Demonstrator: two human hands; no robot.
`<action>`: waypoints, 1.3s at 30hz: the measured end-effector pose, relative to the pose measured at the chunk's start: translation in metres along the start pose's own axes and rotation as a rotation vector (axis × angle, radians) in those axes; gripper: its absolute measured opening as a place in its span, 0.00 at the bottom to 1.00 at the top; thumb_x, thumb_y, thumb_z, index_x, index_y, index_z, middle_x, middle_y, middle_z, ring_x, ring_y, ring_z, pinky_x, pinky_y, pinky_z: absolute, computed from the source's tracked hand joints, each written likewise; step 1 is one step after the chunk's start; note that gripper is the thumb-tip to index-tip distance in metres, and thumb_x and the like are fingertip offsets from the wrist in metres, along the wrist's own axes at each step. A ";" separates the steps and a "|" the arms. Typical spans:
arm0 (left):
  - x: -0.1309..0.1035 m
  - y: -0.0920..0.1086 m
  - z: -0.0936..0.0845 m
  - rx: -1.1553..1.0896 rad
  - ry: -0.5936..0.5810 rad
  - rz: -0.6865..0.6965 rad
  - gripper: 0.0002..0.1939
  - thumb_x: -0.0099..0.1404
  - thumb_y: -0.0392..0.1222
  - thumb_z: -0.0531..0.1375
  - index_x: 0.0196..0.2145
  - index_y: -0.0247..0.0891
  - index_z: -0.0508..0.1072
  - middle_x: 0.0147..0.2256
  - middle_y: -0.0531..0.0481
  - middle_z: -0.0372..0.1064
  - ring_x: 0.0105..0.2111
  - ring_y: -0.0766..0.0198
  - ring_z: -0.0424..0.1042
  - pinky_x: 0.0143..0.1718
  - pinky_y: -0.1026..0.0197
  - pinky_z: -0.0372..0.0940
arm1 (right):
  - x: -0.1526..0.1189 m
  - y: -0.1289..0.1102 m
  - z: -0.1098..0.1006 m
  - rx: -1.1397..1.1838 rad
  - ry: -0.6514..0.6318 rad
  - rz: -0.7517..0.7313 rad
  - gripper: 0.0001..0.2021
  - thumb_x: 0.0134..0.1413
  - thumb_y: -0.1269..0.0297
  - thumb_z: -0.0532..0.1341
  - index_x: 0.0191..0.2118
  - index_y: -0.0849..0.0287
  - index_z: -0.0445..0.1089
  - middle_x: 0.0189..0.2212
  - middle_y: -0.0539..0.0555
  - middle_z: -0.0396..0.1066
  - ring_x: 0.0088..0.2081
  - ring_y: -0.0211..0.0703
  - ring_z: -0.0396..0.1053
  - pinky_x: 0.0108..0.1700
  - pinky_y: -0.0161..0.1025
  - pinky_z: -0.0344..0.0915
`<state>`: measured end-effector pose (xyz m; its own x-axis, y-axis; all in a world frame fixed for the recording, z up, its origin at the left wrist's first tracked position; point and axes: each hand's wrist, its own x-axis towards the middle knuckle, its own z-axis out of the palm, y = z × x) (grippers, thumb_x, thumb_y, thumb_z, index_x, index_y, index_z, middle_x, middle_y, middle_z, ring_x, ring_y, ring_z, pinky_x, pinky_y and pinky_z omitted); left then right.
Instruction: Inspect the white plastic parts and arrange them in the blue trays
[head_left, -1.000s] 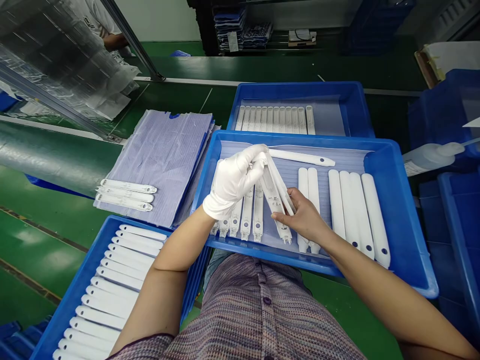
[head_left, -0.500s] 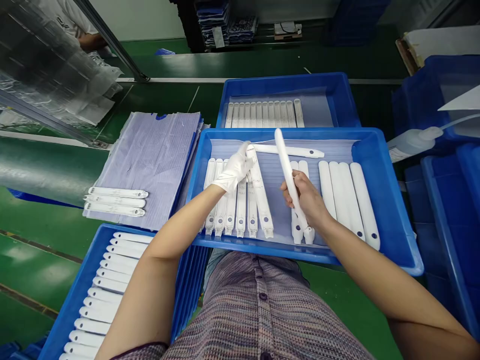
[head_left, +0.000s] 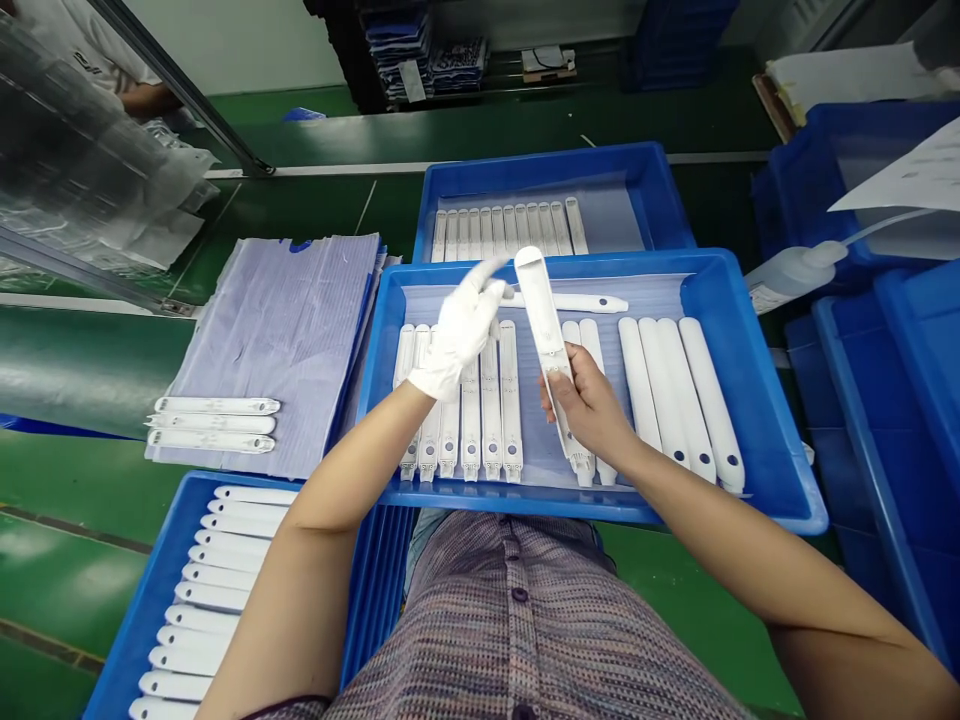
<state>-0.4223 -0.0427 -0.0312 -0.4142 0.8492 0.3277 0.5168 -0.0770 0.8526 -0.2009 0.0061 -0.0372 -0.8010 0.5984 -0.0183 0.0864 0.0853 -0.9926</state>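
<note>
Inside the blue tray [head_left: 780, 450] my gloved left hand [head_left: 463, 325] hovers over the top ends of a row of slim white plastic strips [head_left: 470, 420]. Its index finger is stretched out, the fingers are apart, and I see nothing held. My bare right hand [head_left: 592, 400] grips a white plastic cover [head_left: 541, 310] near its lower half, tilted, with the recessed inner side facing up. Beneath that hand lie two more white pieces [head_left: 592, 335], partly covered. One white piece [head_left: 589, 302] lies crosswise near the left fingertips. Several smooth white covers [head_left: 660, 390] rest at the right.
Behind stands another blue tray [head_left: 540, 165] with a row of strips. Left are lilac sheets [head_left: 277, 330] bearing three white pieces [head_left: 214, 424], above a filled lower tray [head_left: 169, 520]. A squeeze bottle [head_left: 795, 272] and blue bins [head_left: 862, 400] are at right. A person's arm [head_left: 150, 98] shows far left.
My left hand has let go of its strip, which now lies at the row's right end. My right hand has turned its cover so the inner side shows. The view has shifted slightly.
</note>
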 end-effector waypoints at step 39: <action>-0.026 0.065 -0.033 -0.299 -0.113 0.024 0.28 0.78 0.58 0.49 0.68 0.45 0.65 0.46 0.44 0.80 0.29 0.62 0.78 0.30 0.58 0.75 | -0.009 0.001 0.004 0.097 -0.277 -0.044 0.18 0.76 0.48 0.51 0.59 0.54 0.58 0.32 0.47 0.69 0.23 0.35 0.65 0.28 0.36 0.67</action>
<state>-0.4023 -0.0874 0.0292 -0.3103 0.8964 0.3166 0.2759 -0.2337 0.9323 -0.1964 -0.0026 -0.0382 -0.9350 0.3546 0.0062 0.0015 0.0215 -0.9998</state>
